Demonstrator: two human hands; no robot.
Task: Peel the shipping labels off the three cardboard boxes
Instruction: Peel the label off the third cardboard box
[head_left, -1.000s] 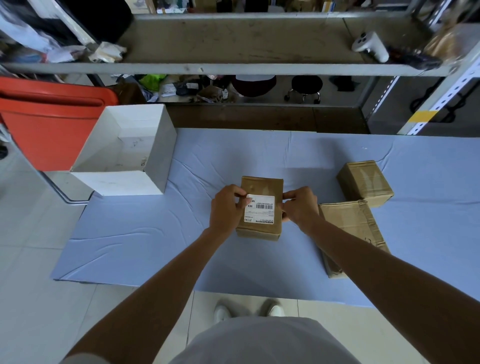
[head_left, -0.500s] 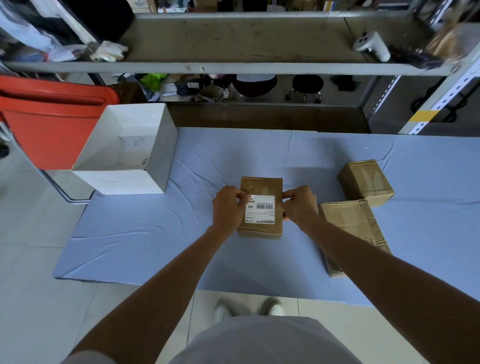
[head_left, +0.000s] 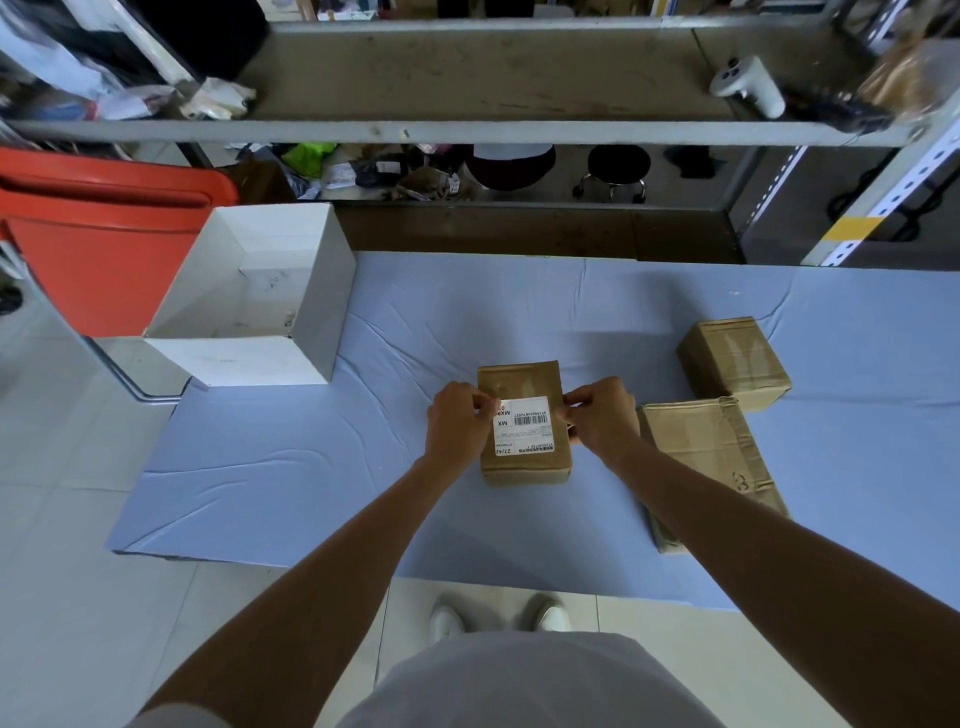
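Fingers (head_left: 480, 408) of the left hand (head_left: 457, 428) are curled, pinching the left edge of the white shipping label (head_left: 525, 426) on top of the middle cardboard box (head_left: 519, 379). The right hand (head_left: 605, 418) curls its fingers against that box's right side, gripping it just beside the label. The box sits on the desk (head_left: 467, 312), on blue cloth, near the front edge. To its right lie a long box (head_left: 701, 447), touching the right forearm, and a small box (head_left: 732, 358) beyond it. At the desk's far left, an open white carton (head_left: 322, 291) shows scuffed inner walls, with a red bin (head_left: 104, 249) just beside it.
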